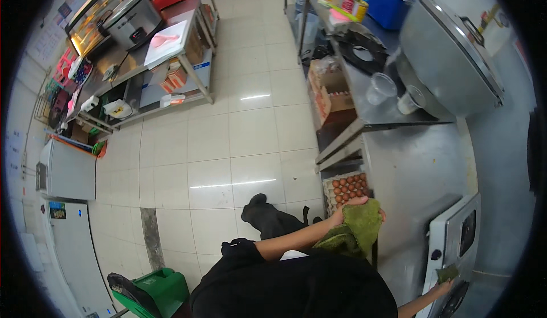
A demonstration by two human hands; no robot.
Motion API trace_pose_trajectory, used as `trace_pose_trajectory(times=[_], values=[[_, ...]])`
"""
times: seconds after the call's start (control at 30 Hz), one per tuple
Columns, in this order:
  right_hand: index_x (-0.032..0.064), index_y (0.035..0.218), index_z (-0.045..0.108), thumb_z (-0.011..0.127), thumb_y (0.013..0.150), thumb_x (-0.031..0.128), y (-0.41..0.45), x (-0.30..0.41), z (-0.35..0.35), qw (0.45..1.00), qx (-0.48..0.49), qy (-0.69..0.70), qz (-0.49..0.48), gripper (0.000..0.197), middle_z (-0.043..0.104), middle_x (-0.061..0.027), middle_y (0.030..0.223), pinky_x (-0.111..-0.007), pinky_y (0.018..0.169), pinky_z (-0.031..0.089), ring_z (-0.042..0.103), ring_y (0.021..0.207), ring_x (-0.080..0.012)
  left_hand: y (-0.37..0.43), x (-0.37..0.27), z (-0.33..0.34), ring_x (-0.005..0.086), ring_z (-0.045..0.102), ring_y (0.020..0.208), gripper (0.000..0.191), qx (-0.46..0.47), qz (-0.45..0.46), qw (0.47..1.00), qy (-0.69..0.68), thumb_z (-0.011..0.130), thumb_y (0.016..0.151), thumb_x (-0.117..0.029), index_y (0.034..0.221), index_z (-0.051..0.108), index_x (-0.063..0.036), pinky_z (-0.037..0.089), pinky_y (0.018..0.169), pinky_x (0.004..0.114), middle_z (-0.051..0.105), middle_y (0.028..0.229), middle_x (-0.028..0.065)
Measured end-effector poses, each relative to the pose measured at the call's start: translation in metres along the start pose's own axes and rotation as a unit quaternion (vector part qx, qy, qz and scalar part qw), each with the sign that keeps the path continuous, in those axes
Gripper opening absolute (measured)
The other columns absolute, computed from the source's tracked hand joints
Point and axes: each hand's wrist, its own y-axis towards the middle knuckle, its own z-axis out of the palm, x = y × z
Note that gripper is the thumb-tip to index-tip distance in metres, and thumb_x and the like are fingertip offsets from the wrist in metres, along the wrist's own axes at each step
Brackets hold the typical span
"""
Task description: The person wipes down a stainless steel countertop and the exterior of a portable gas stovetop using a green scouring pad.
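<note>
My left hand (pixel 347 207) grips a folded green cloth (pixel 364 222), which hangs near the edge of the steel counter (pixel 401 181). Some fingertips show past the cloth's far side. My right hand (pixel 445 286) holds a small green scouring pad (pixel 447 274) against or just over a white appliance (pixel 436 232), which looks like a tabletop gas stove with a black knob (pixel 436 255). Whether the pad touches the surface I cannot tell. Below the counter, close to my left hand, brown eggs (pixel 348 187) sit in a cardboard tray (pixel 328 190).
A large lidded metal pot (pixel 448 57), plastic cups (pixel 381 88) and a blue container (pixel 389 2) stand on the raised steel table (pixel 361 91). Across the tiled floor (pixel 252 130), a second table holds an electric cooker (pixel 134 21). A green bin (pixel 160 290) stands behind left.
</note>
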Motion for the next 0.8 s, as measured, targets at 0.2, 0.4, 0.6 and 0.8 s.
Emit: trace_pose_trajectory(times=[0.2, 0.4, 0.6, 0.8], values=[[-0.0048, 0.117, 0.042, 0.044, 0.084, 0.004, -0.064, 0.004, 0.031, 0.943, 0.02, 0.323, 0.073, 0.034, 0.044, -0.0207, 0.117, -0.046, 0.089, 0.04, 0.045, 0.106, -0.0353, -0.097, -0.106, 0.004, 0.0209, 0.055, 0.084, 0.047, -0.043, 0.061, 0.997, 0.036, 0.041, 0.084, -0.043, 0.099, 0.053, 0.0007, 0.045, 0.074, 0.032, 0.056, 0.097, 0.0144], [-0.01, 0.112, 0.04, 0.038, 0.086, 0.002, -0.148, 0.003, 0.093, 0.863, 0.015, 0.481, 0.153, 0.029, 0.044, -0.0214, 0.118, -0.046, 0.092, 0.037, 0.042, 0.11, -0.0352, -0.178, -0.176, 0.007, 0.021, 0.053, 0.084, 0.057, -0.111, 0.079, 0.987, 0.082, 0.037, 0.083, -0.048, 0.098, 0.053, 0.0043, 0.045, 0.072, 0.03, 0.055, 0.095, 0.0128], [-0.0075, 0.112, 0.043, 0.04, 0.086, 0.006, -0.174, -0.002, 0.102, 0.811, 0.026, 0.543, 0.217, 0.03, 0.047, -0.019, 0.116, -0.047, 0.092, 0.035, 0.044, 0.108, -0.0331, -0.222, -0.202, 0.009, 0.0203, 0.05, 0.083, 0.057, -0.092, 0.085, 0.99, 0.062, 0.036, 0.083, -0.048, 0.098, 0.053, 0.004, 0.043, 0.072, 0.031, 0.053, 0.09, 0.0111], [-0.0077, 0.112, 0.043, 0.037, 0.089, 0.008, -0.171, 0.005, 0.098, 0.805, 0.03, 0.556, 0.207, 0.028, 0.047, -0.019, 0.114, -0.046, 0.091, 0.037, 0.045, 0.107, -0.0326, -0.239, -0.208, 0.007, 0.0208, 0.051, 0.08, 0.058, -0.089, 0.076, 0.992, 0.035, 0.037, 0.081, -0.049, 0.099, 0.051, 0.0045, 0.044, 0.07, 0.032, 0.052, 0.088, 0.0121]])
